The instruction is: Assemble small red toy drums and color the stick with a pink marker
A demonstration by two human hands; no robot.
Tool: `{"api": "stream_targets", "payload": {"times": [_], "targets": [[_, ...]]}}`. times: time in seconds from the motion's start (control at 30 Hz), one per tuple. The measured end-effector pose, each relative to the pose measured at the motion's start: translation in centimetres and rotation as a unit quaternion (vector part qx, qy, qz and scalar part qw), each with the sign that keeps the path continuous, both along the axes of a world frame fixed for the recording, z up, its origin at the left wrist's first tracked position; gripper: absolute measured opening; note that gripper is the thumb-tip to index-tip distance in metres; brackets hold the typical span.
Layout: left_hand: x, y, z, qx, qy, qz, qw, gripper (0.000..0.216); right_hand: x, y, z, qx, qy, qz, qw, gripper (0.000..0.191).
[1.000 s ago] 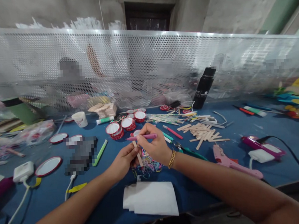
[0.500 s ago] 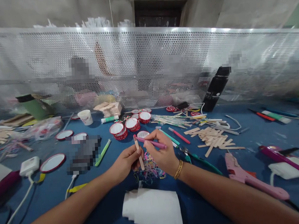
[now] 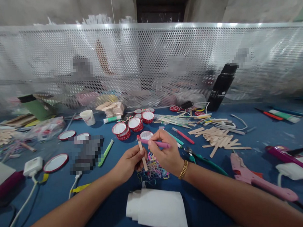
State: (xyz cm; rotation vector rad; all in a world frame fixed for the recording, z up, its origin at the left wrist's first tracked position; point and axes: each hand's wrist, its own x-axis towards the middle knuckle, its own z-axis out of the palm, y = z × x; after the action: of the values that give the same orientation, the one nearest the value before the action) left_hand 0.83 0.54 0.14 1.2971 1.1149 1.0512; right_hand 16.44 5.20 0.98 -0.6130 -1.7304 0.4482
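My left hand (image 3: 128, 161) is closed on a wooden craft stick (image 3: 142, 154) and holds it nearly upright over the blue table. My right hand (image 3: 165, 153), with a gold bracelet at the wrist, pinches a pink marker (image 3: 154, 142) whose tip touches the top of the stick. Under both hands lies a heap of coloured rubber bands (image 3: 154, 168). A folded white paper (image 3: 158, 209) lies just in front of my arms.
Round red-rimmed mirrors (image 3: 55, 162) and red-and-white lids (image 3: 120, 130) lie left and ahead. A pile of wooden sticks (image 3: 217, 138), markers, a pink glue gun (image 3: 256, 179) and a black bottle (image 3: 221, 86) sit to the right. A perforated metal screen (image 3: 148, 59) backs the table; people sit behind it.
The pink marker has swung from lying level, its back end to the left, to tip-first against the stick's upper end. My left hand has raised the stick slightly. The view has shifted a little left.
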Motion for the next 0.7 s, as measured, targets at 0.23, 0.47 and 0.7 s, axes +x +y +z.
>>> {"api": "stream_targets", "payload": {"times": [0.23, 0.47, 0.7], "targets": [[-0.16, 0.06, 0.27, 0.01, 0.006, 0.006, 1.0, 0.048, 0.2, -0.47, 0.42, 0.013, 0.009, -0.01, 1.0, 0.014], [-0.06, 0.09, -0.18, 0.01, 0.013, -0.005, 1.0, 0.051, -0.01, -0.47, 0.24, 0.027, -0.003, -0.006, 1.0, 0.015], [-0.05, 0.0, 0.18, 0.007, 0.008, 0.007, 1.0, 0.05, 0.13, -0.44, 0.39, 0.034, 0.006, -0.022, 0.999, 0.014]]}}
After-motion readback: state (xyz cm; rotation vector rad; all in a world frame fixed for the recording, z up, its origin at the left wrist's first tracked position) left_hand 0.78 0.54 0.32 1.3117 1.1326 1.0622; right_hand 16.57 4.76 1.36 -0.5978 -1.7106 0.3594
